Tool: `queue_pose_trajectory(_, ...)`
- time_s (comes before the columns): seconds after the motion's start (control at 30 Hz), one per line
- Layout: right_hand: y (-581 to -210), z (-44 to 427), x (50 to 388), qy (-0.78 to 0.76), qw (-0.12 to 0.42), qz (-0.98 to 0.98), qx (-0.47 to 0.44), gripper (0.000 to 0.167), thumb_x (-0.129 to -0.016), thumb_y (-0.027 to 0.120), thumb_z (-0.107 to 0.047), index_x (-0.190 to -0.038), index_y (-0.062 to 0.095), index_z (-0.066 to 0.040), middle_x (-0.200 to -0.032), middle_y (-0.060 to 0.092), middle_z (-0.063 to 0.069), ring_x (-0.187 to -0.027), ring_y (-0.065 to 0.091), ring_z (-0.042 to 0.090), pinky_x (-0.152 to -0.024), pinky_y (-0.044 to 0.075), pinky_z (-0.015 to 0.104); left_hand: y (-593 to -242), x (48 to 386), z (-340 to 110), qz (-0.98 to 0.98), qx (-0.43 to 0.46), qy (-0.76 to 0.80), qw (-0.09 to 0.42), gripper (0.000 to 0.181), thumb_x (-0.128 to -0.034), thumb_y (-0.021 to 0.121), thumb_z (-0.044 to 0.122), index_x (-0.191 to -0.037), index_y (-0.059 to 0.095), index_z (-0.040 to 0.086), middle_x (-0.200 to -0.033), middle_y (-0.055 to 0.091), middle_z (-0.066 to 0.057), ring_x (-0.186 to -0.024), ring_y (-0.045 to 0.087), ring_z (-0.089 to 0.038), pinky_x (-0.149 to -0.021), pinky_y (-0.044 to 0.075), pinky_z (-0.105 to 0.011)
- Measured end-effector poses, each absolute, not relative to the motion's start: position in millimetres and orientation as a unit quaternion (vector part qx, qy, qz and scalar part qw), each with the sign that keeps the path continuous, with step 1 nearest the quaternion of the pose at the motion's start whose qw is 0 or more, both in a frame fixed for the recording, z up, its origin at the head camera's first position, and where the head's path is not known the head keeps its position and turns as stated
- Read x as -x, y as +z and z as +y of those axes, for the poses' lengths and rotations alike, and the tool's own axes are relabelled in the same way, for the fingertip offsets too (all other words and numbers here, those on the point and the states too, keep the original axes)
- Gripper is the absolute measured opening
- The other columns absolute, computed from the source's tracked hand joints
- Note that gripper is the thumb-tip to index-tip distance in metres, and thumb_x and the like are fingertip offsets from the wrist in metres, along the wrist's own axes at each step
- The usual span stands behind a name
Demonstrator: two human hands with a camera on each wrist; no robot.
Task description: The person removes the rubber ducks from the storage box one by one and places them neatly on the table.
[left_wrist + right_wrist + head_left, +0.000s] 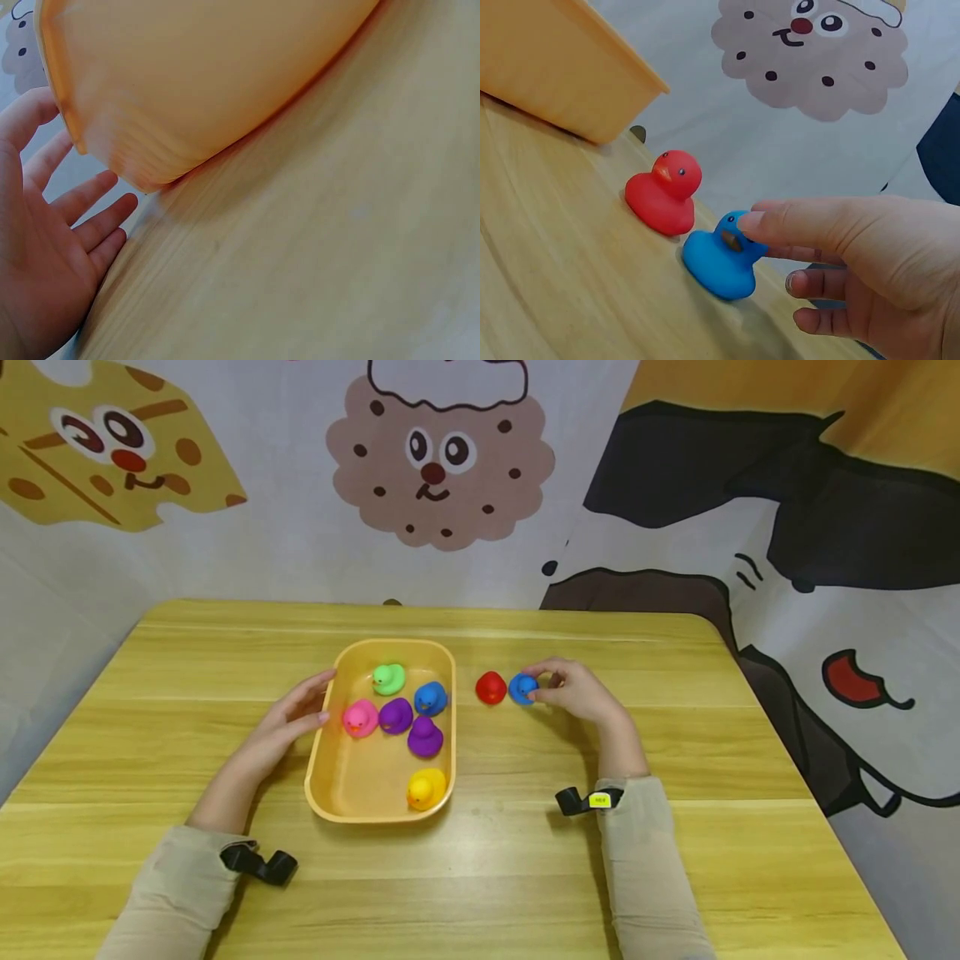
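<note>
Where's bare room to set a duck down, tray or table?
Head view: in the tray, left of the yellow duck, below the pink duck. On the table, between the tray and the right sleeve. Crowded: by the purple ducks, and where red duck, right hand and blue duck cluster.

Clock face centred on the tray [352,785], head view, 12 towards the printed backdrop [285,560]
Passage, broad: bare tabletop [495,877], 5 to 6 o'clock, between left sleeve [168,889] and right sleeve [651,860]
Passage, narrow: strip at 12, bounded by the backdrop; slot at 2, tray wall to red duck [491,687]
Pocket, entered from above: tray floor, 7 o'clock
Obstacles, outer: red duck, 2 o'clock, between tray and blue duck [519,692], scarcely a gap separating the ducks; right hand [576,695], pinching blue duck, near 3; left hand [283,725], at rim, 9 to 10
Obstacles, inner: green duck [388,680], 12; second blue duck [431,698], 2; outer purple duck [425,738], 3; yellow duck [427,788], 5; pink duck [361,718], 10
</note>
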State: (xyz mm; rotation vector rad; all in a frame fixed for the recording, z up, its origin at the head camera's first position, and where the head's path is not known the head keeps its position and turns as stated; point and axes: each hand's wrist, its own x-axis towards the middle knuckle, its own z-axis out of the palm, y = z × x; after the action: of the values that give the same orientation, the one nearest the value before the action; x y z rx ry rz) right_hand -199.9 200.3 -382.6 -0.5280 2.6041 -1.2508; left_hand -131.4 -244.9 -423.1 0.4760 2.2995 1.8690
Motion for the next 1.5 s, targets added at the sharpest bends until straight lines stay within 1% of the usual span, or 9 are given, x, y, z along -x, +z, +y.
queue_pose_trajectory(0.2,-370,197,197,-0.443,0.08,0.874,0.181,0.038,-0.085,0.074,-0.014,-0.121,0.065,-0.004,-0.113,0.063,0.011,-0.083,0.048,0.025,-0.062,0.04,0.034,-422,131,-245,0.765,-0.158,0.621,0.071,0.057,-0.0978,0.052,0.01,-0.151,0.03,0.012,-0.15,0.031,-0.022,-0.132,0.034,-0.028,-0.099,0.031,-0.014)
queue_pose_trajectory(0.33,-360,191,194,-0.452,0.053,0.87,0.19,0.036,-0.086,0.073,-0.016,-0.12,0.066,-0.006,-0.114,0.063,0.016,-0.083,0.046,0.025,-0.064,0.039,0.035,-422,131,-246,0.765,-0.158,0.62,0.07,0.057,-0.0978,0.052,0.01,-0.151,0.031,0.012,-0.15,0.031,-0.022,-0.132,0.034,-0.03,-0.099,0.031,-0.014)
queue_pose_trajectory(0.5,-345,176,186,-0.464,0.01,0.861,0.207,0.031,-0.086,0.073,-0.013,-0.116,0.068,-0.008,-0.108,0.064,0.009,-0.081,0.046,0.023,-0.068,0.04,0.035,-422,130,-246,0.764,-0.157,0.622,0.07,0.057,-0.0979,0.052,0.01,-0.151,0.031,0.012,-0.149,0.032,-0.022,-0.131,0.035,-0.031,-0.098,0.032,-0.015)
queue_pose_trajectory(0.57,-332,167,178,-0.472,0.003,0.856,0.208,0.029,-0.086,0.072,-0.009,-0.115,0.069,-0.005,-0.106,0.065,0.009,-0.08,0.047,0.023,-0.068,0.04,0.034,-422,130,-246,0.765,-0.156,0.621,0.071,0.057,-0.0979,0.052,0.01,-0.151,0.031,0.012,-0.149,0.032,-0.022,-0.131,0.036,-0.03,-0.098,0.032,-0.015)
queue_pose_trajectory(0.8,-330,144,172,-0.484,-0.022,0.844,0.229,0.027,-0.084,0.075,-0.011,-0.11,0.071,-0.008,-0.098,0.064,0.002,-0.075,0.048,0.022,-0.063,0.042,0.034,-422,130,-246,0.764,-0.157,0.621,0.071,0.057,-0.0979,0.052,0.01,-0.151,0.031,0.011,-0.149,0.032,-0.022,-0.131,0.035,-0.034,-0.098,0.033,-0.015)
queue_pose_trajectory(0.97,-329,123,166,-0.484,-0.037,0.837,0.252,0.025,-0.082,0.076,-0.011,-0.107,0.072,-0.009,-0.091,0.063,-0.001,-0.072,0.048,0.02,-0.059,0.041,0.032,-423,130,-246,0.765,-0.156,0.62,0.071,0.057,-0.098,0.052,0.01,-0.151,0.031,0.011,-0.148,0.033,-0.023,-0.13,0.037,-0.032,-0.098,0.033,-0.015)
queue_pose_trajectory(1.17,-333,102,159,-0.491,-0.034,0.825,0.278,0.027,-0.081,0.078,-0.012,-0.107,0.071,-0.007,-0.092,0.063,-0.001,-0.07,0.05,0.018,-0.058,0.043,0.032,-422,130,-246,0.765,-0.156,0.621,0.07,0.057,-0.0977,0.052,0.009,-0.15,0.031,0.011,-0.148,0.034,-0.023,-0.129,0.039,-0.029,-0.098,0.033,-0.015)
queue_pose_trajectory(1.37,-335,86,153,-0.47,-0.006,0.832,0.294,0.028,-0.083,0.077,-0.019,-0.11,0.071,-0.011,-0.094,0.063,-0.004,-0.076,0.051,0.021,-0.058,0.042,0.029,-421,130,-243,0.761,-0.157,0.626,0.071,0.056,-0.0974,0.052,0.009,-0.15,0.031,0.01,-0.147,0.034,-0.024,-0.129,0.039,-0.029,-0.098,0.034,-0.016)
queue_pose_trajectory(1.5,-338,75,153,-0.456,0.022,0.832,0.316,0.03,-0.083,0.077,-0.019,-0.111,0.07,-0.01,-0.095,0.064,-0.001,-0.078,0.052,0.024,-0.059,0.042,0.028,-421,130,-243,0.76,-0.156,0.627,0.07,0.056,-0.0973,0.052,0.009,-0.15,0.032,0.01,-0.148,0.034,-0.023,-0.129,0.038,-0.027,-0.098,0.033,-0.016)
